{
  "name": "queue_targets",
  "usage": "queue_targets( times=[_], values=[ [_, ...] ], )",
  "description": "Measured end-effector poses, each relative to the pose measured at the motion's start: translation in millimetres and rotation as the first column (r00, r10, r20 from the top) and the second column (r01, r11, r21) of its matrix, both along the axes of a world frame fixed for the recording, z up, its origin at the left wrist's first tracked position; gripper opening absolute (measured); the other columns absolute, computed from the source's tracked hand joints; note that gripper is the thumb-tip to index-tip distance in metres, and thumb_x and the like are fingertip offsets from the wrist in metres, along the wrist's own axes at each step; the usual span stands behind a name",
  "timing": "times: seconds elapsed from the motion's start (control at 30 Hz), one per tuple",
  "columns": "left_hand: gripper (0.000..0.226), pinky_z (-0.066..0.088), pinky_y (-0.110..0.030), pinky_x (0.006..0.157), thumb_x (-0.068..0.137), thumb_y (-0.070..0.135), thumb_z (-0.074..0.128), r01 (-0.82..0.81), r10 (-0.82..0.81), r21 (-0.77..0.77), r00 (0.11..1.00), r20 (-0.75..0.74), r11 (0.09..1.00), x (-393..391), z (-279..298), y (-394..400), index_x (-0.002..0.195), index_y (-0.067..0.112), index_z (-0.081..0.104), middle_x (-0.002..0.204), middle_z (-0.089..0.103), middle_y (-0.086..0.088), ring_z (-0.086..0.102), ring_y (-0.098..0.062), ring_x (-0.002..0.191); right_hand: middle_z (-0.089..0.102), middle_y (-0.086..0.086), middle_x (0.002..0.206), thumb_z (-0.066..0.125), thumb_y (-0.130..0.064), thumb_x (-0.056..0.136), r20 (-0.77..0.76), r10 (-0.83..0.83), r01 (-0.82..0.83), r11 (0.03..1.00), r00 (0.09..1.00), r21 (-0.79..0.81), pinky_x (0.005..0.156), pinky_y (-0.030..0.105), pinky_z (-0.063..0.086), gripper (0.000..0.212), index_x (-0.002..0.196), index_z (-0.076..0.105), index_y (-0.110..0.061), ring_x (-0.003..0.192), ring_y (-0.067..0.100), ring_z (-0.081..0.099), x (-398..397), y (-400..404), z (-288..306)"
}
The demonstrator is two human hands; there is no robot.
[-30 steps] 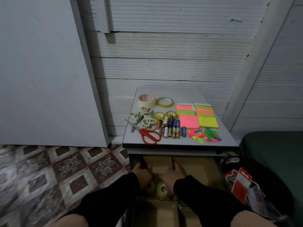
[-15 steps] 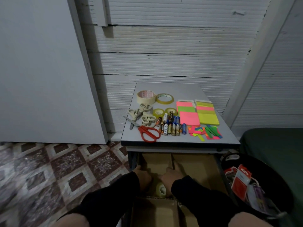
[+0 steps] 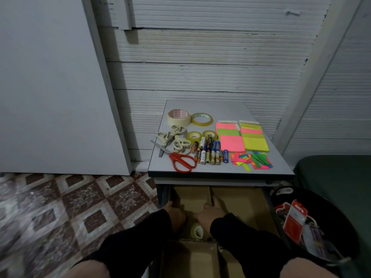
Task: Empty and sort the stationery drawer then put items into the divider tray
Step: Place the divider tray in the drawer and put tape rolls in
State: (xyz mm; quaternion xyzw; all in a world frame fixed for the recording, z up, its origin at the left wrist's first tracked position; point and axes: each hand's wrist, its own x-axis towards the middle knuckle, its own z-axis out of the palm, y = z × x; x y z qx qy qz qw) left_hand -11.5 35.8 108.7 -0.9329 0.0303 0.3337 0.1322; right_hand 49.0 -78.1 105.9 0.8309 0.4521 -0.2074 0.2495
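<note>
Hands, left [image 3: 176,216] and right [image 3: 212,215], grips unclear, beside glossy tape roll [image 3: 197,230], in cardboard divider tray [image 3: 241,205]

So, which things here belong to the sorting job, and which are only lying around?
Job: tape rolls, scissors, batteries, sticky notes, cardboard divider tray, small tape roll between both hands.
Lying about: black bag, red packet, green cushion.

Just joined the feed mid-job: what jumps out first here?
The neon sticky notes on the right of the grey tabletop, with red-handled scissors and a row of batteries near its front edge. Below, the left hand and right hand reach into a cardboard divider tray beside a tape roll.
</note>
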Motion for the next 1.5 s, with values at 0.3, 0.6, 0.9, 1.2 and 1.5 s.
queue_targets(
  times=[0.3,0.6,0.9,1.2,1.5],
  values=[
    [0.036,0.011,-0.05,0.116,0.1,0.019,0.039,-0.02,0.02,0.01,1.0,0.005,1.0,1.8,-2.2,-1.5,0.128,0.001,0.05,0.137,0.049,-0.016,0.04,-0.03,0.132,0.037,0.018,0.146,0.056,-0.028,0.091,-0.001,0.022,-0.022,0.999,1.0,-0.033,0.114,0.061,-0.007,0.057,0.144,0.034,-0.03,0.143,0.033,0.015,-0.5,0.3,0.2],
    [0.039,0.026,-0.047,0.111,0.096,0.025,0.048,-0.036,0.042,-0.104,0.998,0.056,0.994,2.1,-5.8,3.8,0.129,0.006,0.048,0.134,0.049,-0.015,0.046,-0.03,0.125,0.044,0.016,0.14,0.061,-0.027,0.087,-0.078,-0.032,0.032,0.999,0.996,0.005,0.113,0.063,-0.001,0.056,0.139,0.039,-0.028,0.14,0.036,0.022,4.7,-1.4,-5.8],
    [0.035,0.044,-0.032,0.103,0.096,0.018,0.047,-0.249,0.391,-0.46,0.887,0.246,0.852,-7.0,36.6,11.5,0.13,0.02,0.051,0.134,0.05,-0.003,0.052,-0.02,0.119,0.049,0.0,0.134,0.061,-0.014,0.086,-0.26,-0.113,0.211,0.896,0.959,0.391,0.104,0.037,0.039,0.051,0.132,0.046,-0.028,0.125,0.021,0.043,11.3,-29.6,36.4],
    [0.021,0.045,-0.022,0.088,0.092,0.016,0.053,-0.041,0.351,-0.544,0.804,0.48,0.838,-4.5,96.7,2.9,0.113,0.018,0.056,0.114,0.059,0.0,0.056,-0.013,0.101,0.058,-0.001,0.116,0.06,-0.015,0.089,-0.259,-0.109,0.249,0.756,0.96,0.606,0.094,0.028,0.046,0.026,0.114,0.057,-0.02,0.109,0.015,0.055,32.6,-44.9,97.4],
    [0.016,0.048,-0.026,0.084,0.09,0.018,0.057,0.058,0.312,-0.501,0.717,0.623,0.864,43.2,129.3,9.5,0.105,0.014,0.058,0.104,0.062,-0.001,0.059,-0.017,0.096,0.064,0.006,0.11,0.059,-0.005,0.086,-0.233,-0.156,0.279,0.626,0.96,0.728,0.077,0.021,0.041,0.025,0.11,0.061,-0.012,0.093,0.016,0.057,85.6,-39.5,131.6]
  ],
)
